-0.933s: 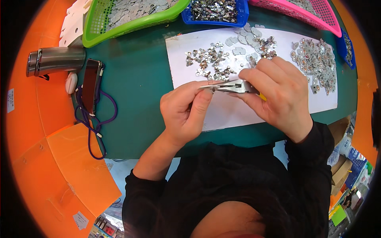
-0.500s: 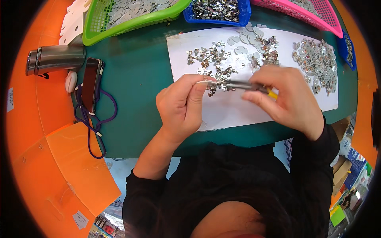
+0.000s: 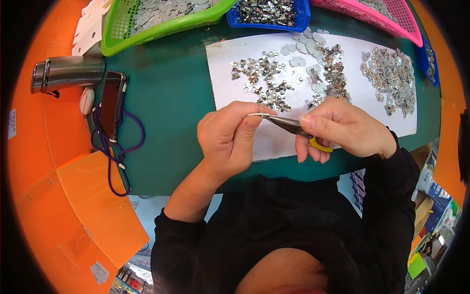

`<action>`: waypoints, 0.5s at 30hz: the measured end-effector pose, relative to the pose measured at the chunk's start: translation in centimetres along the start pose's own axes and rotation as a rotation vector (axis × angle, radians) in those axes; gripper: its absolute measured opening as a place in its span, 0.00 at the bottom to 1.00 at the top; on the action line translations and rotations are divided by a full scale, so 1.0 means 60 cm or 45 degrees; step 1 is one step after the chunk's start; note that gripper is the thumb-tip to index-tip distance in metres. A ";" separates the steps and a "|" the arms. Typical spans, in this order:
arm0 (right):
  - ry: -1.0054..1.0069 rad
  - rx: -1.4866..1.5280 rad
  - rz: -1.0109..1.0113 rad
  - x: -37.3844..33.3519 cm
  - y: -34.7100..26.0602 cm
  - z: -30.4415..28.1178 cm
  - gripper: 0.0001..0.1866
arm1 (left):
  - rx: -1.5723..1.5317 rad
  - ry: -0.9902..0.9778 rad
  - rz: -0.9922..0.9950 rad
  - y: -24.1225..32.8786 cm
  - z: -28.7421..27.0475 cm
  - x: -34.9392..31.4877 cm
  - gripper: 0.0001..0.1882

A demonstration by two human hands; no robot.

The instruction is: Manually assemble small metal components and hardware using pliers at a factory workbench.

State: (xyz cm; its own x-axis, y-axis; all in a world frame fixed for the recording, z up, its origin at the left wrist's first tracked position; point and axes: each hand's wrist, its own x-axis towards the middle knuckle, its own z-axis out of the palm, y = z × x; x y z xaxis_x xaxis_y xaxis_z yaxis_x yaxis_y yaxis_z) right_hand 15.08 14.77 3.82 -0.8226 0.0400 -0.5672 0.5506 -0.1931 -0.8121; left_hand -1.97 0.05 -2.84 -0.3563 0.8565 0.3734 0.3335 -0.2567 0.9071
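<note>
My left hand [image 3: 227, 137] pinches a small flat pale plate [image 3: 255, 114] between thumb and forefinger. In my right hand [image 3: 342, 127] are long-nosed pliers [image 3: 288, 124] with yellow handles, their tips at the plate's right end. Whether the jaws bite on the plate or on a small metal piece there is too small to tell. Just beyond my hands, small shiny metal clips [image 3: 276, 93] lie loose on a white sheet [image 3: 225, 59]. Flat grey plates [image 3: 307, 46] and more metal pieces [image 3: 337, 73] lie farther right, with a heap of plates bearing metal fittings [image 3: 391, 76] at the sheet's right side.
Along the far edge stand a green basket [image 3: 169, 30], a blue tray [image 3: 268, 25] and a pink basket [image 3: 372, 23]. A smaller blue tray [image 3: 424, 63] sits far right. At left are a steel flask [image 3: 73, 73], a phone [image 3: 112, 105] and a purple cord [image 3: 142, 130].
Both hands have come slightly nearer to me with the plate and pliers. My right hand has turned, so the pliers now slant down toward the right and the yellow handle shows below the palm.
</note>
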 end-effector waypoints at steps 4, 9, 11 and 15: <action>-0.006 -0.011 0.036 0.003 0.000 -0.005 0.31 | 0.043 -0.009 0.035 0.000 -0.005 -0.001 0.06; 0.114 -0.334 -0.105 0.005 0.006 -0.002 0.25 | 0.127 0.032 0.046 0.006 0.005 -0.012 0.06; 0.328 -0.606 -0.295 0.008 0.023 0.017 0.20 | 0.157 0.083 -0.131 0.006 0.010 -0.018 0.07; 0.827 -1.175 -0.551 0.011 0.043 0.054 0.10 | 0.094 0.135 -0.208 0.002 0.018 -0.018 0.07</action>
State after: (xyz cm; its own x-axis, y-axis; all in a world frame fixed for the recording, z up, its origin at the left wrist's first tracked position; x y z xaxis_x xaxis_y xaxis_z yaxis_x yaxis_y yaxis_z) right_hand 15.53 11.15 1.80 -0.8850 0.4648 0.0279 0.3595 0.7201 -0.5934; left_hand -0.61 -0.44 -3.36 -0.4992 0.8314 0.2441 0.3252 -0.0814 0.9421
